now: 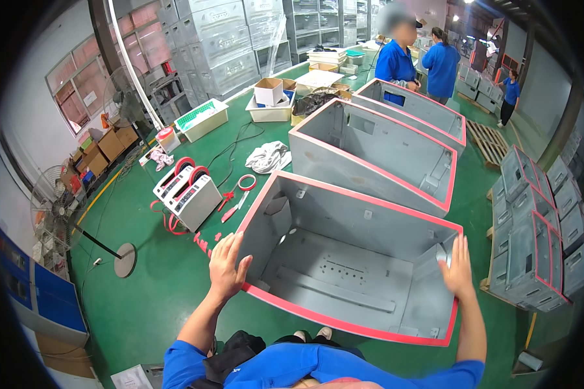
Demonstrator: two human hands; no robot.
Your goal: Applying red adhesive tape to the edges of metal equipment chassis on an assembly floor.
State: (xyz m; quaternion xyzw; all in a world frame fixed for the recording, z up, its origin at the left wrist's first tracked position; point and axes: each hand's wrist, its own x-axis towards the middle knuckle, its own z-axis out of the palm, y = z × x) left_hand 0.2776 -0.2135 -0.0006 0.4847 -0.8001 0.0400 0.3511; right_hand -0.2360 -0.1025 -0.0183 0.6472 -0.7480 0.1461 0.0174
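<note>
In front of me stands a large grey metal cabinet shell [344,246], its open side up. Red tape [344,320] runs along its rim. My left hand [226,264] rests at the left rim, fingers stretched out and close together, thumb apart. At the right rim my right hand [459,267] lies the same way, its fingers straight, with the thumb over the inside. Neither hand has its fingers wrapped round anything. Inside the shell, a long raised strip [337,290] and a group of small holes show on the bottom.
Two more red-rimmed shells [370,152] stand beyond mine. To the left are a tape dispenser [187,198], a red tape roll [246,182], a knife [229,214] and a white cloth [268,157]. A standing fan [61,201] is farther left. Co-workers in blue [396,61] stand beyond; stacked cabinets [529,223] are right.
</note>
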